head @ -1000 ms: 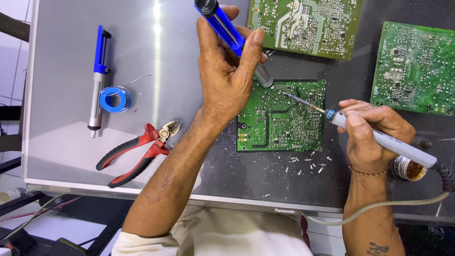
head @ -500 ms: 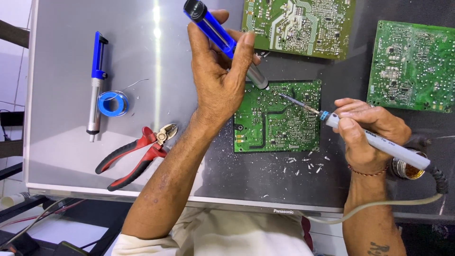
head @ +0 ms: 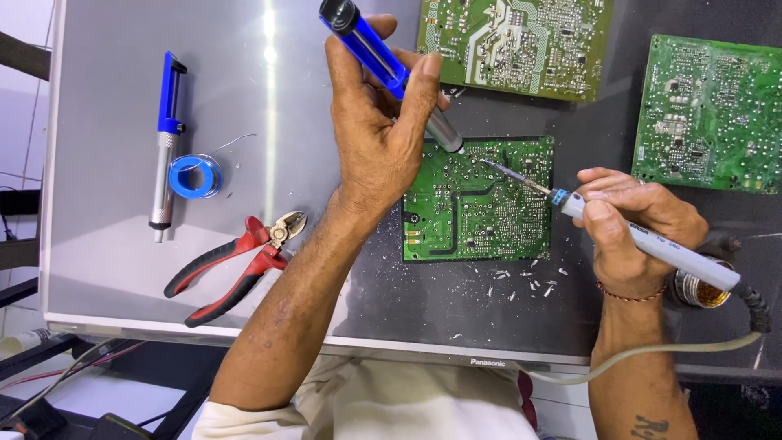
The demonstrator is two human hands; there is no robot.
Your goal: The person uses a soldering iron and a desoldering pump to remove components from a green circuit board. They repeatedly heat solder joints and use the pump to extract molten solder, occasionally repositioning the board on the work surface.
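Observation:
My left hand (head: 383,138) grips a blue desoldering pump (head: 371,49), tilted, its grey nozzle touching the top left of a small green circuit board (head: 476,208). My right hand (head: 631,224) holds a soldering iron (head: 652,240) with a grey-blue handle; its metal tip rests on the same board near the top edge, just right of the pump's nozzle. The board lies solder side up on a grey flat panel (head: 122,253).
A second desoldering pump (head: 164,138), a blue solder spool (head: 195,176) and red-handled cutters (head: 236,265) lie at the left. Two more green boards (head: 513,41) (head: 709,114) lie at the back. Metal clippings (head: 521,281) are scattered below the small board. A tip-cleaner tin (head: 700,289) sits right.
The view has shifted slightly. Both hands stay on the small board, the pump nozzle and iron tip keeping close together near its top edge.

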